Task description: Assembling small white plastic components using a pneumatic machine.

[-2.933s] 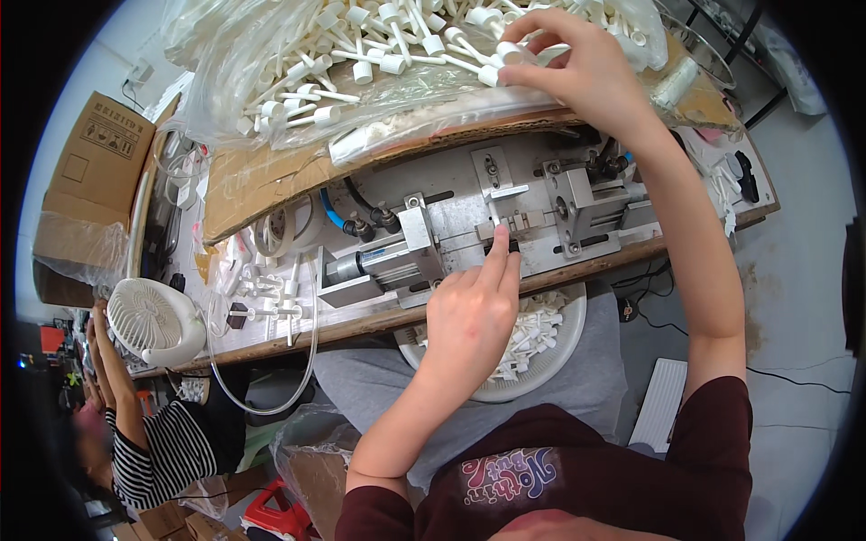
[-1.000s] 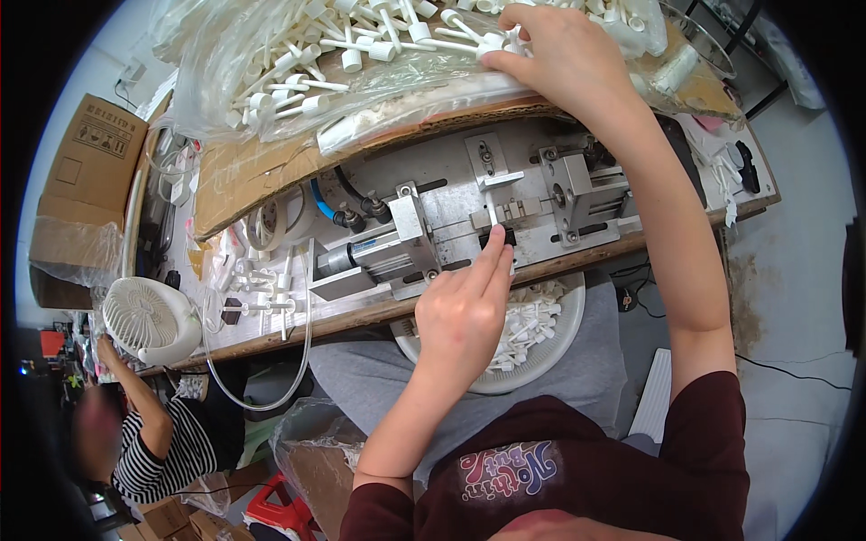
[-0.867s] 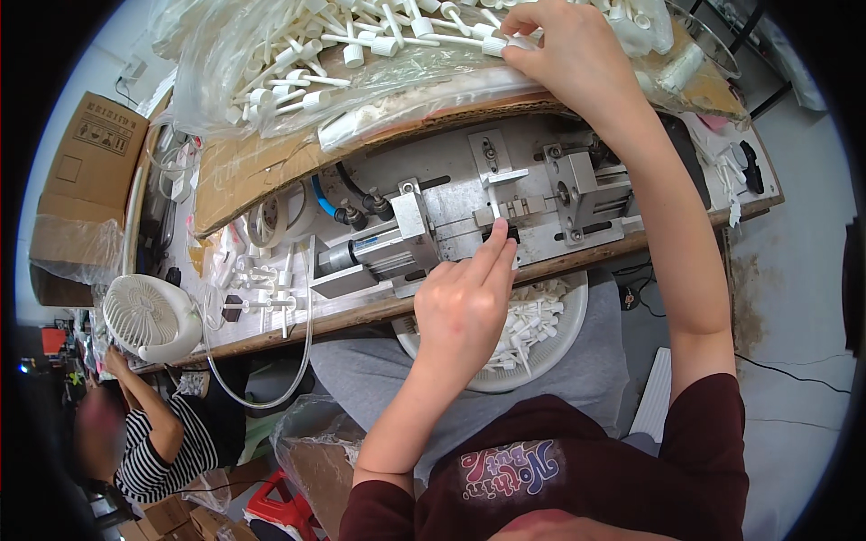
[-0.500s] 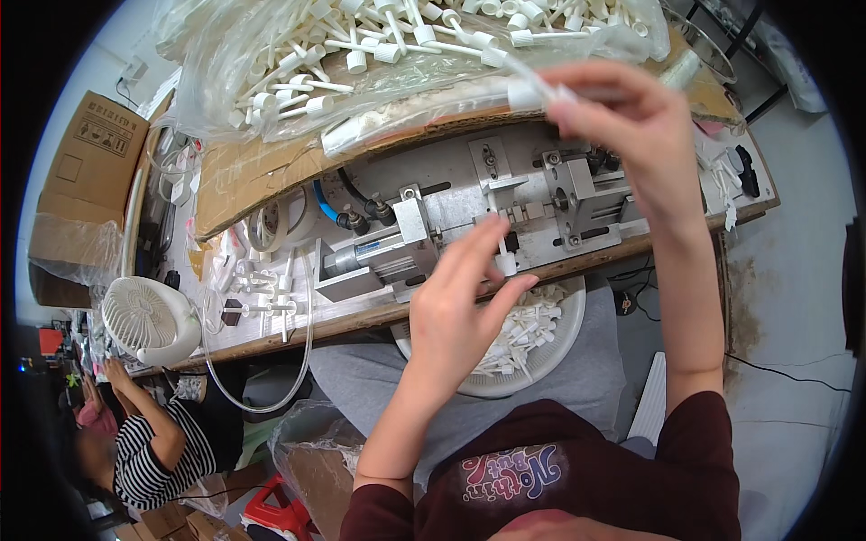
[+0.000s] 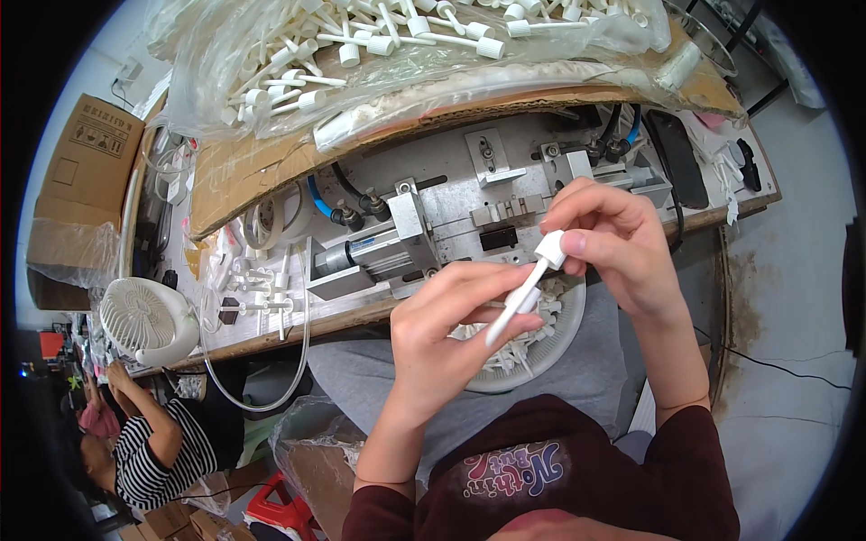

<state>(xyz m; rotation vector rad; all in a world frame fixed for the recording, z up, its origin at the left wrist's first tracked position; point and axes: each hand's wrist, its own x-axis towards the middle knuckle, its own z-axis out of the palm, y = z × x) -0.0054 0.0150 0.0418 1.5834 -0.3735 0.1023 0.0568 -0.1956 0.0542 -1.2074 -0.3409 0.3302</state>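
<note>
Between the fingertips of my right hand (image 5: 609, 234) is the ribbed end of a white screw cap with a long stem (image 5: 549, 250). Its stem slants down-left across the fingers of my left hand (image 5: 451, 325). My left hand is closed, thumb and forefinger around a second small white piece (image 5: 530, 300), mostly hidden behind the stem; it looks like another cap. Both hands are close together in front of the metal fixture (image 5: 499, 238) on the bench. Below them, a round white basket (image 5: 575, 338) of small white pieces rests at my lap, partly covered by my left hand.
A plastic bag (image 5: 203, 81) heaped with white stemmed caps lies on cardboard at the back. Metal cylinders (image 5: 379, 252) with hoses flank the fixture. A white fan (image 5: 149, 322) stands left, loose parts beside it. A phone (image 5: 678, 162) lies right. Another person (image 5: 158, 442) sits at far left.
My right hand has come down from the bag's edge with a stemmed cap, meeting my left hand. My left hand has drawn slightly back from the fixture with its white piece.
</note>
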